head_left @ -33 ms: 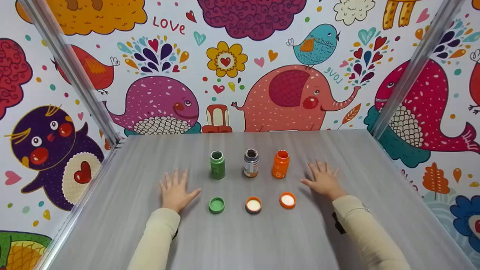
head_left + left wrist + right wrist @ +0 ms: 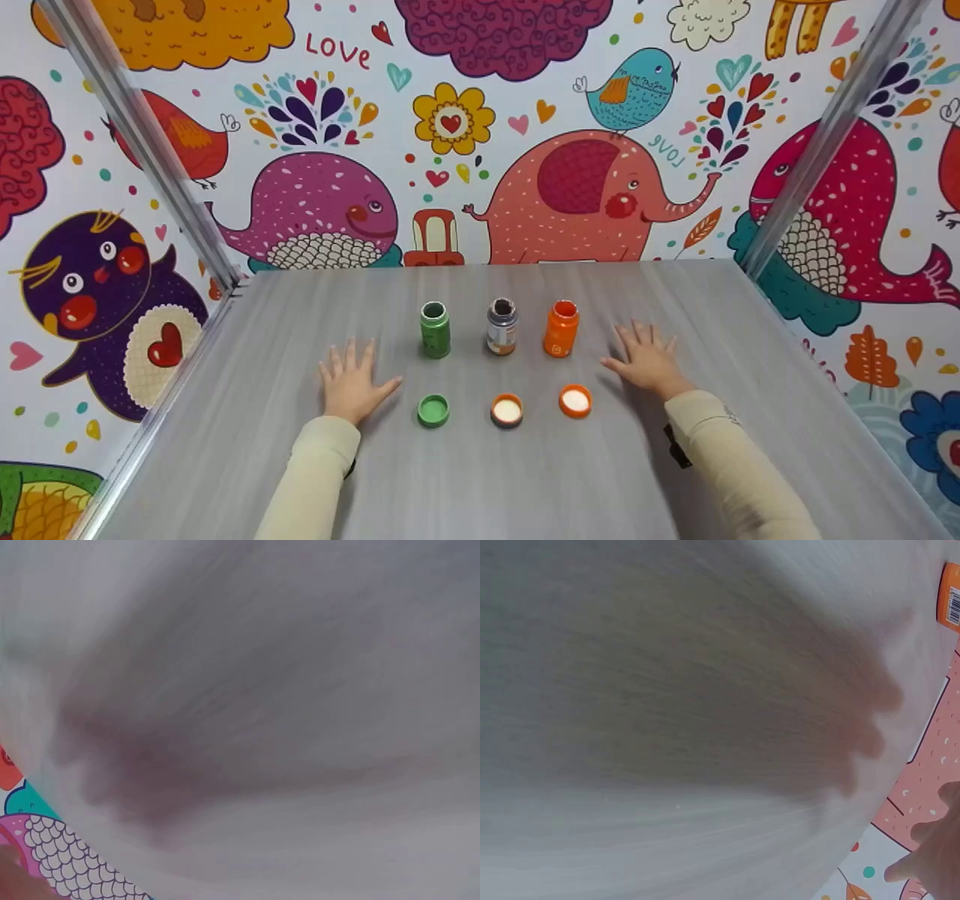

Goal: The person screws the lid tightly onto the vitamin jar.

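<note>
Three uncapped bottles stand in a row on the table: a green bottle [image 2: 435, 330], a grey bottle with a label [image 2: 502, 327] and an orange bottle [image 2: 561, 328]. Before each lies a cap, inside facing up: a green cap [image 2: 433, 411], a dark cap with an orange rim [image 2: 507, 411] and an orange cap [image 2: 575, 401] with a white lining. My left hand [image 2: 352, 382], fingers spread, is left of the green cap and holds nothing. To the right of the orange bottle, my right hand [image 2: 648, 361] is likewise spread and holds nothing; its fingers [image 2: 934, 855] show at the corner of the right wrist view.
The grey table [image 2: 480, 480] reaches back to a wall [image 2: 450, 67] printed with cartoon animals. Metal posts [image 2: 150, 142] edge the left and right corners. Shadows of the hands fall on the tabletop in both wrist views.
</note>
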{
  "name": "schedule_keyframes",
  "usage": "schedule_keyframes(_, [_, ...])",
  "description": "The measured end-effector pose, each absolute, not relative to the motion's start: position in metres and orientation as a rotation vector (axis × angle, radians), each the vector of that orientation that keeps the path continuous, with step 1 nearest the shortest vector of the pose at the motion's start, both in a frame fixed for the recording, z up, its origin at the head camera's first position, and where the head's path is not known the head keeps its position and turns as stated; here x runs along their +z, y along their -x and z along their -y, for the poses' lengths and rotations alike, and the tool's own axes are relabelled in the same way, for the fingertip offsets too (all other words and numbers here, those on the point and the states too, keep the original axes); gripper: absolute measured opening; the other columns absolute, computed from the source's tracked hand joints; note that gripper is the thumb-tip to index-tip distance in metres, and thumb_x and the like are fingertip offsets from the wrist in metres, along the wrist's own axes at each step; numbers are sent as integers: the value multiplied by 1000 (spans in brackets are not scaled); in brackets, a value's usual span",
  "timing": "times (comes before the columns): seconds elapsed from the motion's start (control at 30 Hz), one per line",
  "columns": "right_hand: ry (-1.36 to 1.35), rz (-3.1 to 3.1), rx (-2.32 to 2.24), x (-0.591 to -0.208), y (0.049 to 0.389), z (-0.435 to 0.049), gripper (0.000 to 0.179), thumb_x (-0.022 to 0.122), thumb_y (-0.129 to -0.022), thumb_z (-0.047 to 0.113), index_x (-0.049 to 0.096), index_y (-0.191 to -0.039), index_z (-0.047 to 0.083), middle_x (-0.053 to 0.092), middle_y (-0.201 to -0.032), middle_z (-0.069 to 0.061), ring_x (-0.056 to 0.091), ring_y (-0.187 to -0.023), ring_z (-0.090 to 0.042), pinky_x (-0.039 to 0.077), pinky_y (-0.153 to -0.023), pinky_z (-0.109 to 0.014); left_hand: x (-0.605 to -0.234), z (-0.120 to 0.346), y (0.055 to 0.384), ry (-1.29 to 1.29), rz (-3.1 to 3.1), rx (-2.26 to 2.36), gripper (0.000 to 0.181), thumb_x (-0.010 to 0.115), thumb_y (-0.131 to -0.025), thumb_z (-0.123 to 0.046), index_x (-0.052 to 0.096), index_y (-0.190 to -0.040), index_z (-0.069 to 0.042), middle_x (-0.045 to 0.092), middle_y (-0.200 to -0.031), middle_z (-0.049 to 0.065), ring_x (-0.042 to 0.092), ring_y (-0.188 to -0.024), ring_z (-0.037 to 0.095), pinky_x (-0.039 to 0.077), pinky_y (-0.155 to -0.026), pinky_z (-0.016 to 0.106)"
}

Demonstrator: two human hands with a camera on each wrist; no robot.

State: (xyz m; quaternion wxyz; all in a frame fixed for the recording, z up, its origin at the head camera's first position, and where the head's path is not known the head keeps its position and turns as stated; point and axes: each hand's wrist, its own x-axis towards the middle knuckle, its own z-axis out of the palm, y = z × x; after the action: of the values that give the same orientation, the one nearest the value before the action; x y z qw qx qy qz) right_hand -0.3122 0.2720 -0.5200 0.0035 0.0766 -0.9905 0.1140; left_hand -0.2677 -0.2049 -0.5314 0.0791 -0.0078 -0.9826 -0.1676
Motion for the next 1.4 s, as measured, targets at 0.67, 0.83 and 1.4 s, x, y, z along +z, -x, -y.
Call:
schedule_keyframes(0.67, [-294,3102,416,-521,310,-270,77,54,-84,52,32,-142,7,23,-144,-28,17,-128,-54,5,-100,-69,-531,204,267,14,2961,-466,86,58,-78,-57,31,-142,-6,23,-145,28,11,-131,53,6,-101,68])
schedule_keyframes(0.83, [-375,3077,408,-516,307,-261,76,55,-84,52,35,-140,6,29,-142,-27,20,-128,-52,10,-102,-67,-531,202,266,5,2971,-512,85,58,-79,-56,30,-142,-5,22,-145,28,10,-131,53,5,-101,68])
schedule_keyframes(1.4, [-557,2943,687,-509,279,-209,62,62,-84,40,47,-130,1,49,-129,-19,43,-120,-38,32,-99,-54,-525,175,269,-23,2893,-826,75,61,-84,-39,32,-138,4,37,-137,27,34,-126,44,25,-103,55])
